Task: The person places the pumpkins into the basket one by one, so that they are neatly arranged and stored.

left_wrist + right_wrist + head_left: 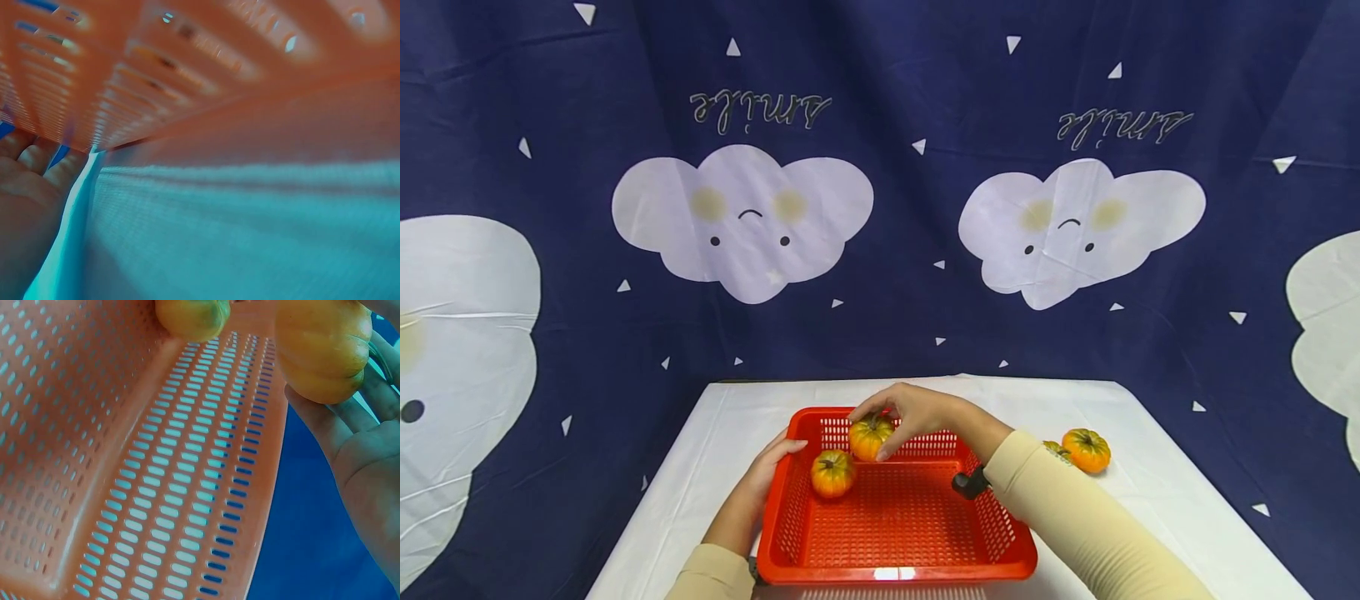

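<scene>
A small orange-yellow pumpkin (871, 437) is held in my right hand (913, 417), thumb on one side and fingers on the other, at the far left of the red plastic basket (895, 573). In the right wrist view the held pumpkin (325, 350) shows its stem turned toward the palm (372, 456). A second pumpkin (832, 474) sits inside the basket near its left wall. My left hand (763, 471) grips the basket's left rim, thumb over the top. The left wrist view shows its fingers (47, 156) against the perforated outer wall (144, 75).
Past my right forearm, an orange pumpkin (1086, 451) lies on the white tablecloth (1157, 500), with another pumpkin (1057, 448) partly hidden by the sleeve. A dark blue curtain (910, 333) with cloud prints hangs behind the table. A black wrist device (970, 483) overlaps the basket's right side.
</scene>
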A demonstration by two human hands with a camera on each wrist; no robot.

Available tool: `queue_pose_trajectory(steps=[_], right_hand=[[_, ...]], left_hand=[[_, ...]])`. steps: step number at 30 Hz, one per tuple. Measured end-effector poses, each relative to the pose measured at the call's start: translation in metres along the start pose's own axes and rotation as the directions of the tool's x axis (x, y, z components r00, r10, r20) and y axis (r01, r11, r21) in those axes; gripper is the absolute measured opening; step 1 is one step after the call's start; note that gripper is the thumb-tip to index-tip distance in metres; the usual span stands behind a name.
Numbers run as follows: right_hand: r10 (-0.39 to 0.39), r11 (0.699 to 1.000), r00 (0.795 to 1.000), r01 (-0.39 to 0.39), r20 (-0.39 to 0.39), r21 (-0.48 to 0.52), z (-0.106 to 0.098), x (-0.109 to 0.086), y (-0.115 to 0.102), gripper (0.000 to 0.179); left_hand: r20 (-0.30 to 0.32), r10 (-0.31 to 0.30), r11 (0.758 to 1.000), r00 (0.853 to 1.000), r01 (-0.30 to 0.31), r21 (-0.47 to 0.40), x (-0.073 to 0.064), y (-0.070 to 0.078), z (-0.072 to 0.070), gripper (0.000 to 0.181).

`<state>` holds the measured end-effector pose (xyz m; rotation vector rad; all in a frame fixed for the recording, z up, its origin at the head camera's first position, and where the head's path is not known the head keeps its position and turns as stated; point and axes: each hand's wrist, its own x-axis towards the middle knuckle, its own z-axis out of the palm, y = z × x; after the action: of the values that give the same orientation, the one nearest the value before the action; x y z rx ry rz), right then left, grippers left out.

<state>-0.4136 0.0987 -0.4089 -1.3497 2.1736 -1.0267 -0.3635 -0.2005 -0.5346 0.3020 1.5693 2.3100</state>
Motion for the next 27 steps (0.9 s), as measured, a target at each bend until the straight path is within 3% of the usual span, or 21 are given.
queue_pose_trajectory(steps=[7, 15, 27], right_hand=[[-0.012, 1.0, 1.0, 0.012, 0.012, 0.001, 0.012, 0.009, -0.005, 0.066], [-0.07, 0.997, 0.995, 0.071, 0.077, -0.016, 0.024, 0.025, -0.01, 0.067], [-0.044, 0.999, 0.988, 0.044, 0.146, 0.003, 0.052, 0.032, -0.007, 0.061]], left_hand=[[-0.002, 0.01, 1.0, 1.0, -0.01, 0.006, -0.001, 0.0, -0.001, 0.063], [0.014, 0.025, 1.0, 1.0, -0.025, 0.014, 0.002, 0.003, -0.002, 0.06], [-0.017, 0.021, 0.999, 1.0, -0.02, 0.046, -0.003, -0.002, 0.004, 0.059]])
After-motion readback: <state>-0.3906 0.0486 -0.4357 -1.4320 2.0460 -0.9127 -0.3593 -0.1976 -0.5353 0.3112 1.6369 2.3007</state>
